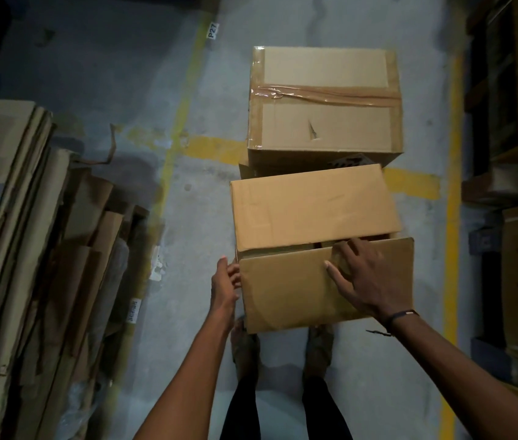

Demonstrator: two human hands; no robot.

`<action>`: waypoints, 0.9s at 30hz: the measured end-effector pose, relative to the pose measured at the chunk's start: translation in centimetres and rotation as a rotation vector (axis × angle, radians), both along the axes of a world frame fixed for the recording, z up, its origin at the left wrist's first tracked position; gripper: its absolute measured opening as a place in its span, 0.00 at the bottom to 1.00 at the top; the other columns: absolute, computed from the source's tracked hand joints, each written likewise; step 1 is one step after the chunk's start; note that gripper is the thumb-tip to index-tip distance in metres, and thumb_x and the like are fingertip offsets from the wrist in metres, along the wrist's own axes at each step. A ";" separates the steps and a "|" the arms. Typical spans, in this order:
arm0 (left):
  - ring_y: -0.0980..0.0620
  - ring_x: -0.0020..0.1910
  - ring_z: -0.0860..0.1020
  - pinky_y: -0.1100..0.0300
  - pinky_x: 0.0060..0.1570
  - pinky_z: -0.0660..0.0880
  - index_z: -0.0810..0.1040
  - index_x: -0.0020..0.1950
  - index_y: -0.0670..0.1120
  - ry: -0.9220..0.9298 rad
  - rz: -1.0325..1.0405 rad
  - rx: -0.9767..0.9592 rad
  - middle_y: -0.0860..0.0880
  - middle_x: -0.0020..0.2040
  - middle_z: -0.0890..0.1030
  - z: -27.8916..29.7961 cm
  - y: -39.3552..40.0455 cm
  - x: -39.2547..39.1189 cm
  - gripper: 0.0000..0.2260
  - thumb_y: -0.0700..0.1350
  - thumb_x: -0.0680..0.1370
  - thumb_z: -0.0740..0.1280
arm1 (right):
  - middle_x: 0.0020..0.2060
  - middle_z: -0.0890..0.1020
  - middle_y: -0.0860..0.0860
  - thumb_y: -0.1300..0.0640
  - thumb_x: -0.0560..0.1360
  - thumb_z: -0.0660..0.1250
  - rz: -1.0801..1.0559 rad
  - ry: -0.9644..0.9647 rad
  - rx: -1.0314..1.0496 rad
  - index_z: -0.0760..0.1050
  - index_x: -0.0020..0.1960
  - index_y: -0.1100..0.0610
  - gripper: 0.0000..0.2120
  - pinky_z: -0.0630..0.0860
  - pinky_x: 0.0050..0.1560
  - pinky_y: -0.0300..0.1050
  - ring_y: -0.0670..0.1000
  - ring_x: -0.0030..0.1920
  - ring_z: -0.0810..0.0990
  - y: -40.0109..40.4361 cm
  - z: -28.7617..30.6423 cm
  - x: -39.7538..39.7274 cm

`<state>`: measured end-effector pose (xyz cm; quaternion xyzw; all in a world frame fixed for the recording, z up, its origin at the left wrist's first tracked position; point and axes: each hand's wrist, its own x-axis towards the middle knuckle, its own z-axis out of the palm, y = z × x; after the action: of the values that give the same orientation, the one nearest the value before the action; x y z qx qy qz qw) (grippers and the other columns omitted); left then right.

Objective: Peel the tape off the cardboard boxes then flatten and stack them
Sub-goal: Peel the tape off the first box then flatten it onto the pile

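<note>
The near cardboard box (315, 223) stands on the floor (188, 236) before the feet, tape apparently gone. Right hand (365, 274) lies flat, fingers spread, on its near flap (289, 290); left hand (226, 281) touches the flap's left edge. Light, stiff board: take flap edges.

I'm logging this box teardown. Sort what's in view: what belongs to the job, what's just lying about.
Job:
- near cardboard box, untaped, flaps loose
- left hand at its left edge
- right hand on its near flap
- far taped box, brown tape on
- flattened cardboard stack

Lying about:
- P27 floor label
- yellow floor lines
- shelving
</note>
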<state>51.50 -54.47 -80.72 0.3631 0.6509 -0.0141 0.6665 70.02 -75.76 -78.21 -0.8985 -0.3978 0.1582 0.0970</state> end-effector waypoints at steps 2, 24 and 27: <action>0.49 0.45 0.78 0.55 0.44 0.71 0.84 0.51 0.46 -0.075 -0.115 -0.109 0.47 0.44 0.83 1.2 0.5 -0.1 0.17 0.56 0.82 0.62 | 0.46 0.76 0.50 0.43 0.80 0.63 -0.032 -0.040 0.101 0.75 0.52 0.54 0.13 0.73 0.41 0.49 0.51 0.44 0.73 0.2 1.7 0.8; 0.41 0.65 0.77 0.56 0.55 0.71 0.75 0.71 0.42 0.229 -1.895 0.456 0.40 0.67 0.78 1.2 -8.5 10.7 0.21 0.54 0.83 0.62 | 0.49 0.82 0.53 0.39 0.79 0.63 0.598 0.034 -0.678 0.69 0.70 0.47 0.23 0.67 0.39 0.47 0.55 0.40 0.72 1.7 -1.3 1.7; 0.41 0.62 0.76 0.51 0.55 0.75 0.61 0.79 0.51 0.294 -2.019 0.574 0.40 0.68 0.71 1.4 -9.5 11.0 0.30 0.44 0.80 0.69 | 0.42 0.77 0.52 0.39 0.80 0.62 0.537 0.017 -0.653 0.67 0.70 0.46 0.22 0.65 0.39 0.47 0.54 0.39 0.72 1.0 -2.1 1.6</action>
<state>62.48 -63.98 -79.32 0.8742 0.1007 -0.4508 0.1499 71.61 -74.79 -80.26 -0.7451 -0.5459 0.3030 -0.2344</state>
